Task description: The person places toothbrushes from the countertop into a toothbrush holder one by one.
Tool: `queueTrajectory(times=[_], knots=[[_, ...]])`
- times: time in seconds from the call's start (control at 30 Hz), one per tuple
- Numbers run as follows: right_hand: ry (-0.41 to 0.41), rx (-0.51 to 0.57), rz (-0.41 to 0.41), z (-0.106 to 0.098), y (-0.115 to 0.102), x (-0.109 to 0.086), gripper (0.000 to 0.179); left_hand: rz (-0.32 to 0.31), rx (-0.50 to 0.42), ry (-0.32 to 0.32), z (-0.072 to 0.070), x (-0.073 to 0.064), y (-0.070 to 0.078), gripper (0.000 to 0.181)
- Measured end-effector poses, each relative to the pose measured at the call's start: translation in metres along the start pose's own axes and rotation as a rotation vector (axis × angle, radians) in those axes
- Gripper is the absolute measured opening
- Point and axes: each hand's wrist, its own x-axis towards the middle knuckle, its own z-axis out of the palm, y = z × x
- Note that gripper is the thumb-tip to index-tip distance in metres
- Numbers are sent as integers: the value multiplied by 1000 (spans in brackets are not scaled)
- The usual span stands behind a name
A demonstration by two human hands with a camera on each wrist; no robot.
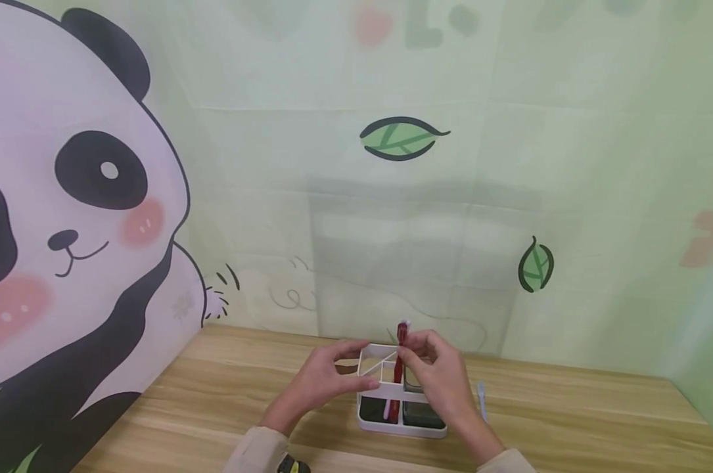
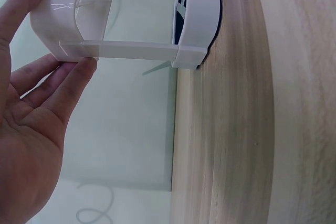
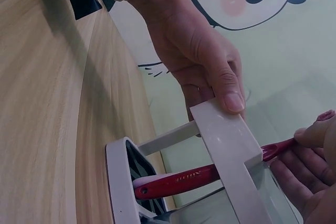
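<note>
Red toothbrush (image 1: 398,371), one: stood upright in the white two-tier holder (image 1: 386,391), its head above the top frame, its handle passing down through a small top compartment into the base tray. Right hand (image 1: 441,368): thumb and fingers drawn together in a pinch on the toothbrush, just above the frame. Left hand (image 1: 321,378): thumb on the near side of the top frame, fingers on the far side, the two closed on the frame's left end.

Holder: white, with a divided top frame, a slim side post and a dark-floored base; set upright on the table between its two far corners, a little nearer the left one. Pink handle (image 1: 387,408), one: in the base tray, just beside the red one. Translucent vessel (image 1: 425,415), one: in the right-hand section of the holder.

Pale-blue slim item (image 1: 482,401), one: on the table, right of the holder, partly hidden by the right forearm; probably a toothbrush.

Table (image 1: 569,407): pale wood grain, its far edge meeting a light-green backdrop (image 1: 356,79). Backdrop figures: a large panda (image 1: 84,98) beyond the table's left edge; an upper leaf (image 1: 400,139) and a lower leaf (image 1: 536,266) above the far edge.
</note>
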Motion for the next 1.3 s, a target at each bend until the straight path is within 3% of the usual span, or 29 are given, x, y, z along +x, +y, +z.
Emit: queueTrajectory(times=[0.7,1.07,1.3], knots=[[-4,-17,2,-7,2,0,19,1,1,2,0,0,0,71],[23,-110,52,-41,4,-1,24,-2,-2,6,1,-1,1,73],[75,-116,10,-64,13,0,20,-7,5,5,0,-1,2,74]])
